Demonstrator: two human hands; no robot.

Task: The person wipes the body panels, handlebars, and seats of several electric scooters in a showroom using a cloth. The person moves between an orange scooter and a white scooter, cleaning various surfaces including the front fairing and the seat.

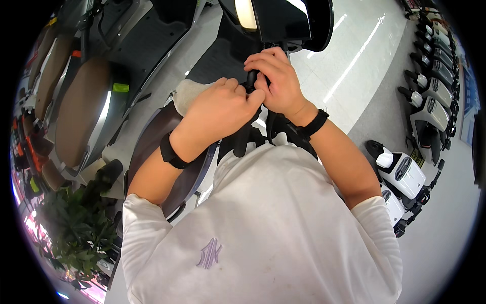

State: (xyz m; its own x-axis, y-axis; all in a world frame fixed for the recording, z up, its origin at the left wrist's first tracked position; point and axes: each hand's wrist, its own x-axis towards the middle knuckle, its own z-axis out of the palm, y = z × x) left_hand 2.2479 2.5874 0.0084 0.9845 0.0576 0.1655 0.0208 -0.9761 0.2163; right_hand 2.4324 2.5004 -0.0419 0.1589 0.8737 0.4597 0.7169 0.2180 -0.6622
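Note:
My left hand (224,108) is curled into a loose fist over the black handlebar of a scooter. A pale beige cloth (186,94) sticks out from under it on the left; its fingertips are hidden. Beside it, my right hand (283,83) bends its fingers over the black handlebar (251,78), with the two thumbs close together. Below my left hand a black rubber grip (240,141) points toward my body. Just past my hands stands the scooter's glossy black front panel (283,21) with a lit lamp (246,14).
The scooter's dark seat (152,152) lies under my left forearm. Another scooter with a brown seat (81,114) stands close on the left, near a leafy plant (76,228). White scooters (406,174) line the right side. Pale tiled floor (353,64) shows ahead to the right.

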